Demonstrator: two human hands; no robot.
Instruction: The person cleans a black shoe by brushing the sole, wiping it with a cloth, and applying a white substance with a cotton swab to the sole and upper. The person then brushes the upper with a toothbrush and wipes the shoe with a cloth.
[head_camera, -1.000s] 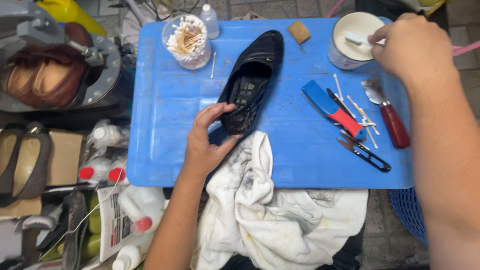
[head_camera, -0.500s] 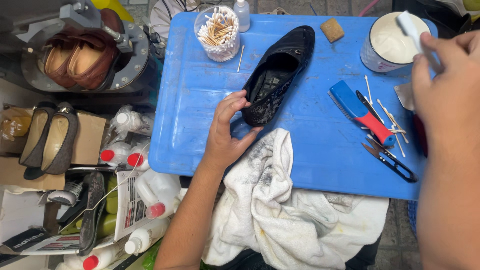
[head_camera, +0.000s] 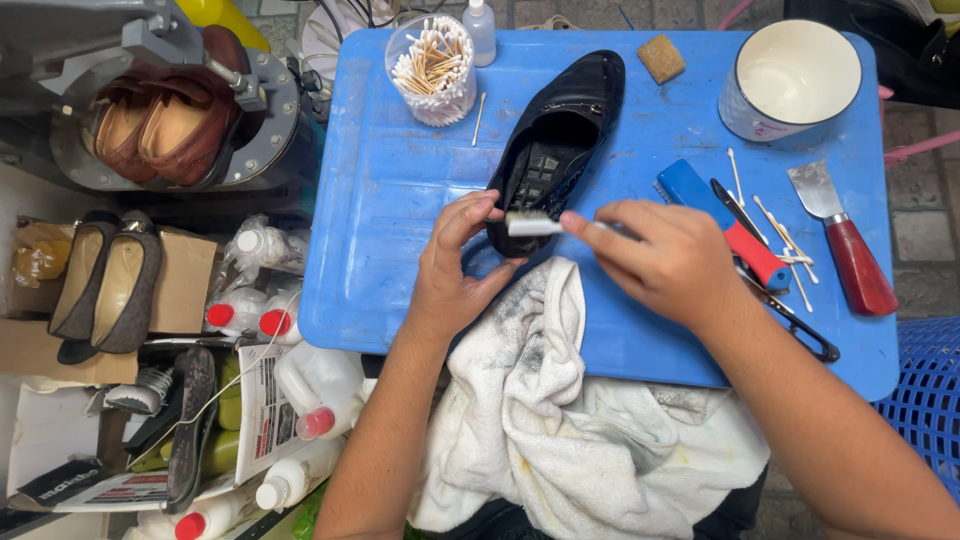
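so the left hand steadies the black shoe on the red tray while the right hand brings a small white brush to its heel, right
Not quite: the tray is blue, not red, as the head view shows. The rest holds: the left hand steadies the black shoe on it while the right hand brings a small white brush to its heel.

Cotton swabs jar (head_camera: 435, 70), white cup (head_camera: 790, 80), scraper (head_camera: 845, 240), rag (head_camera: 560, 430).

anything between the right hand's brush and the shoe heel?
Nothing visible. The right hand holds the white brush with its head at the heel of the black shoe. The left hand grips that heel from the left side, beside the brush rather than blocking it.
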